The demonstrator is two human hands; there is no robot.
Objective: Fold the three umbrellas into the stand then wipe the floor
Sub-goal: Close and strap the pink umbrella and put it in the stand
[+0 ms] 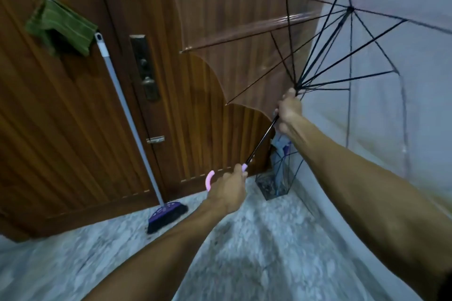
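A clear pink-tinted umbrella with black ribs is spread open at the upper right, its canopy facing the door. My left hand grips its curved pink handle low in the middle. My right hand is closed on the black shaft at the runner, where the ribs meet. Below my right forearm a wire umbrella stand sits on the floor in the corner, with a folded umbrella in it, partly hidden by my arm.
A broom with a grey pole leans on the wooden door. A green cloth hangs at the pole's top. The speckled stone floor spreads below. A pale wall stands behind the canopy on the right.
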